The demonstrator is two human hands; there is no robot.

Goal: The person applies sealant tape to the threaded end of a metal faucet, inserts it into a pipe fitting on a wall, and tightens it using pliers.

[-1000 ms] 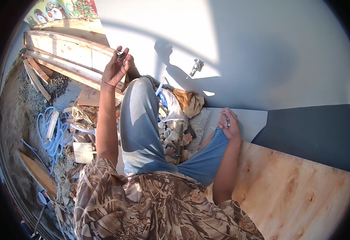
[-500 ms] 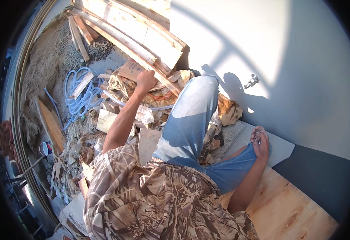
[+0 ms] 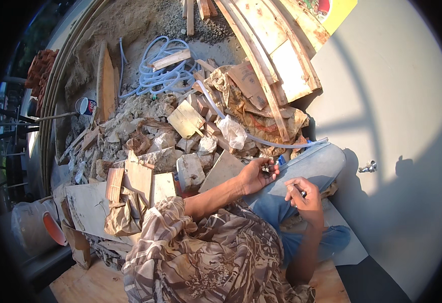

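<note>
My left hand (image 3: 255, 177) is turned partly palm up over my jeans (image 3: 309, 164), its fingers curled around something small and dark that I cannot make out. A small blue object (image 3: 281, 160) shows just beyond those fingertips, against the jeans. To the right, my right hand (image 3: 304, 199) is closed, thumb against fingers, on a small dark piece too small to name. The two hands are close together but apart, above my bent leg.
Rubble and wood scraps (image 3: 190, 118) lie ahead and left, with a coiled pale blue hose (image 3: 168, 76) beyond. Long boards (image 3: 254, 50) lean near the grey wall (image 3: 402, 101), from which a metal tap fitting (image 3: 367, 167) sticks out. A bucket (image 3: 86, 106) stands far left.
My left hand has drawn back from the boards toward my lap. My right hand has moved up and inward from the jeans fabric. The view has swung left.
</note>
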